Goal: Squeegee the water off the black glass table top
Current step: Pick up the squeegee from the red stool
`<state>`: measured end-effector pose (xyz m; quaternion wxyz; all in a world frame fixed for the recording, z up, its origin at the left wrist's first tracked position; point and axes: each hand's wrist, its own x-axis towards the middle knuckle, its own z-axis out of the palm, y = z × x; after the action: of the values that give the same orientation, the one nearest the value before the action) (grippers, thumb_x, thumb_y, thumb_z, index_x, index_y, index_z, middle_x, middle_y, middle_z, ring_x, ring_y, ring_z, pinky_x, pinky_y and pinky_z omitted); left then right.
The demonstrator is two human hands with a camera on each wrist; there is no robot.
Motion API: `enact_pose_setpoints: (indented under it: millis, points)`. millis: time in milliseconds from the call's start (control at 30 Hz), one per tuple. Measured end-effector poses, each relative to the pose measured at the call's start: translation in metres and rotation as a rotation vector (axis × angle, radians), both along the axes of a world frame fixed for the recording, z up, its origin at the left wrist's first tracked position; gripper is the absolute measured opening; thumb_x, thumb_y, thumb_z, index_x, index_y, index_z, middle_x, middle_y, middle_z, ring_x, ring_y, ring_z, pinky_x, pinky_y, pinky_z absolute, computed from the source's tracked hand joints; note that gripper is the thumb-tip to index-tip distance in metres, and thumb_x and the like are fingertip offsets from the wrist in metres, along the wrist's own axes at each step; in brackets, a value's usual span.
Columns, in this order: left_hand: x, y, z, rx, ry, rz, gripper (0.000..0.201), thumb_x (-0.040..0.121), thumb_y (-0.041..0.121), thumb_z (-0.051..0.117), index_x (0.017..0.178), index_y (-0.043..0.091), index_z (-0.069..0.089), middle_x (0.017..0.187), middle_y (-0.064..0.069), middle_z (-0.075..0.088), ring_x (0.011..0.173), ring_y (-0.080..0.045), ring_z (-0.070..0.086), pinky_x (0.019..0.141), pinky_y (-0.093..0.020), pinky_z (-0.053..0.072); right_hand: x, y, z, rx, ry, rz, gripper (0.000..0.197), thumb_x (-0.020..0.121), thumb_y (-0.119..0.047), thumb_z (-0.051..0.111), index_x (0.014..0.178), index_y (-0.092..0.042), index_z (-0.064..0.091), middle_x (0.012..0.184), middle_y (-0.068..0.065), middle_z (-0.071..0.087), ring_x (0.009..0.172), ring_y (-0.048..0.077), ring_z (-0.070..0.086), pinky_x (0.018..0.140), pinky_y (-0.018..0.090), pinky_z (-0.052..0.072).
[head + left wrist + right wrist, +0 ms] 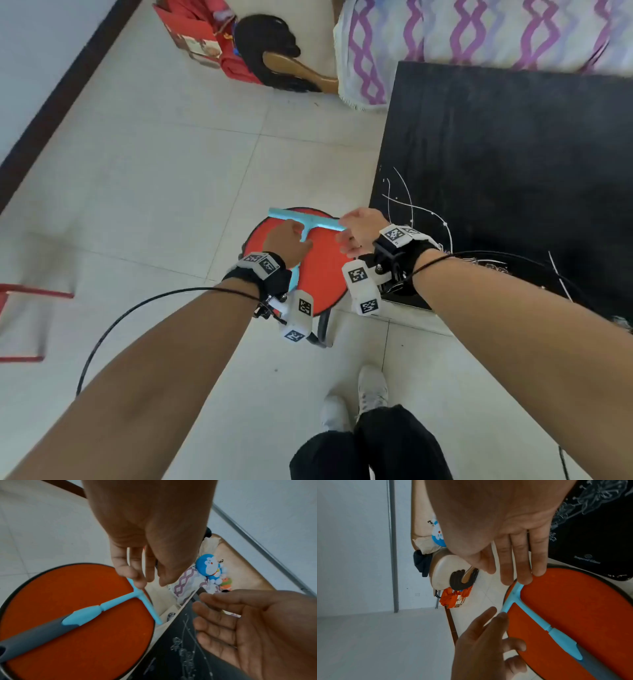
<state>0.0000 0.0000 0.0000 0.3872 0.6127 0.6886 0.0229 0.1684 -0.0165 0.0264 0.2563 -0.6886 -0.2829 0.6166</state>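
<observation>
Squeegee (306,222): and there it lies, flat on the round orange stool seat (322,274), pale blue T-head at the far edge, blue neck running into a grey handle toward the person.
Head of the tool: its right end pokes past the seat rim, out toward the black table.
Left hand (288,241): down over the neck of the squeegee, fingers loosely bent; in the left wrist view a fingertip (137,580) sits right at the left part of the head. It's not wrapped around anything, the fingers are apart.
Right hand (359,231): hovering at the right end of the head, fingers (523,566) straight and side by side, tips down at the blue bar and the seat edge. Whether they actually touch, I cannot tell. Nothing is clamped.
Black glass table top (507,164): just right of the stool, white line pattern near its front corner, and clear droplets visible on it in the wrist views.
Floor (154,178): pale tiles, and the person's white shoes (371,390) below the stool.
Further out: a purple-and-white patterned cloth (462,37) beyond the table, a red box (202,37) near the wall.
</observation>
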Motion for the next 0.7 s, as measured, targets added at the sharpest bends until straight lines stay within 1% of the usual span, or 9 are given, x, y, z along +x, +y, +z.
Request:
enact_pose_setpoints:
  millis: [67, 200, 267, 367, 433, 500, 567, 633, 700]
  points:
    - [-0.002, 0.000, -0.030, -0.023, 0.091, -0.028, 0.059, 0.081, 0.033, 0.067, 0.133, 0.012, 0.047, 0.127, -0.010, 0.057, 0.110, -0.030, 0.060, 0.094, -0.043, 0.050, 0.000, 0.001, -0.026, 0.008, -0.021, 0.005, 0.010, 0.099, -0.017, 0.050, 0.105, -0.009, 0.052, 0.074, 0.012, 0.066, 0.055, 0.028, 0.061, 0.062, 0.039, 0.055]
    - [-0.007, -0.004, -0.078, -0.058, 0.169, -0.020, 0.065, 0.075, 0.035, 0.071, 0.130, 0.013, 0.044, 0.121, -0.011, 0.054, 0.098, -0.032, 0.064, 0.085, -0.044, 0.055, -0.001, -0.004, -0.070, -0.008, -0.014, 0.014, 0.009, 0.099, -0.018, 0.051, 0.104, -0.010, 0.051, 0.075, 0.010, 0.066, 0.056, 0.026, 0.061, 0.056, 0.035, 0.052]
    - [-0.009, -0.002, -0.089, -0.038, 0.214, -0.041, 0.054, 0.076, 0.030, 0.072, 0.121, 0.012, 0.048, 0.113, -0.010, 0.057, 0.094, -0.030, 0.064, 0.083, -0.041, 0.055, 0.000, -0.005, -0.081, -0.017, -0.007, -0.006, 0.010, 0.099, -0.018, 0.051, 0.105, -0.010, 0.051, 0.074, 0.009, 0.066, 0.055, 0.025, 0.061, 0.055, 0.033, 0.051]
    - [-0.018, -0.003, -0.098, -0.124, 0.227, -0.076, 0.016, 0.082, 0.021, 0.065, 0.090, 0.011, 0.056, 0.096, -0.015, 0.069, 0.082, -0.032, 0.069, 0.076, -0.043, 0.059, 0.001, -0.005, -0.083, -0.033, 0.006, -0.008, 0.013, 0.099, -0.018, 0.051, 0.109, -0.010, 0.051, 0.074, 0.009, 0.066, 0.054, 0.024, 0.060, 0.053, 0.032, 0.051]
    - [-0.019, -0.006, -0.094, -0.165, 0.204, -0.088, 0.014, 0.085, 0.019, 0.063, 0.090, 0.007, 0.061, 0.094, -0.017, 0.071, 0.082, -0.032, 0.070, 0.076, -0.044, 0.059, 0.005, -0.006, -0.071, -0.024, 0.021, -0.018, 0.013, 0.099, -0.018, 0.051, 0.109, -0.010, 0.051, 0.074, 0.010, 0.065, 0.053, 0.024, 0.059, 0.052, 0.032, 0.050]
    - [-0.015, -0.009, -0.078, -0.172, 0.163, -0.114, 0.023, 0.087, 0.024, 0.064, 0.098, 0.004, 0.063, 0.093, -0.014, 0.070, 0.084, -0.030, 0.070, 0.078, -0.041, 0.059, 0.012, -0.006, -0.051, -0.019, 0.029, -0.030, 0.010, 0.099, -0.016, 0.051, 0.106, -0.009, 0.051, 0.072, 0.011, 0.064, 0.051, 0.025, 0.058, 0.051, 0.032, 0.047]
    - [-0.004, -0.009, -0.049, -0.129, 0.090, -0.163, 0.022, 0.088, 0.026, 0.062, 0.096, 0.005, 0.064, 0.091, -0.013, 0.071, 0.083, -0.030, 0.069, 0.078, -0.040, 0.058, 0.019, -0.009, -0.024, -0.030, 0.045, -0.044, 0.007, 0.098, -0.014, 0.050, 0.104, -0.009, 0.051, 0.071, 0.012, 0.062, 0.050, 0.024, 0.055, 0.052, 0.030, 0.044]
    - [0.010, -0.005, -0.007, -0.082, -0.014, -0.184, 0.016, 0.089, 0.023, 0.060, 0.094, 0.008, 0.063, 0.084, -0.011, 0.068, 0.077, -0.030, 0.065, 0.077, -0.040, 0.057, 0.028, -0.011, 0.014, -0.032, 0.052, -0.080, 0.007, 0.098, -0.011, 0.046, 0.103, -0.009, 0.050, 0.071, 0.014, 0.060, 0.050, 0.023, 0.052, 0.053, 0.029, 0.040]
    - [0.027, 0.001, 0.047, -0.060, -0.153, -0.146, 0.015, 0.089, 0.019, 0.061, 0.096, 0.006, 0.060, 0.074, -0.006, 0.061, 0.067, -0.027, 0.059, 0.069, -0.038, 0.055, 0.038, -0.015, 0.064, -0.021, 0.046, -0.132, 0.008, 0.098, -0.009, 0.044, 0.103, -0.008, 0.050, 0.073, 0.016, 0.059, 0.051, 0.023, 0.049, 0.053, 0.029, 0.037]
